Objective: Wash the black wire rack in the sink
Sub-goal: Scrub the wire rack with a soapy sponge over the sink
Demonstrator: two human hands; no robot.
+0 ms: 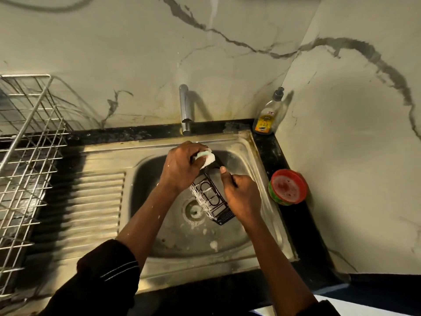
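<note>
Fingers of my left hand curled round a soapy white/green sponge, pressed on the top end of the black wire rack. Right hand fingers grip its side. Rack's tilted & sudsy, over the drain of the steel sink.

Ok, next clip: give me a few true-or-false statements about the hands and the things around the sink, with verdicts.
1. The left hand presses a sponge against the black rack. True.
2. The right hand rests idle on the counter. False: it grips the rack over the sink.
3. The soap bottle stands in the corner behind the sink. True.
4. The red tub sits inside the sink. False: it is on the counter, right of the sink.
5. The rack has white foam on it. True.
</note>
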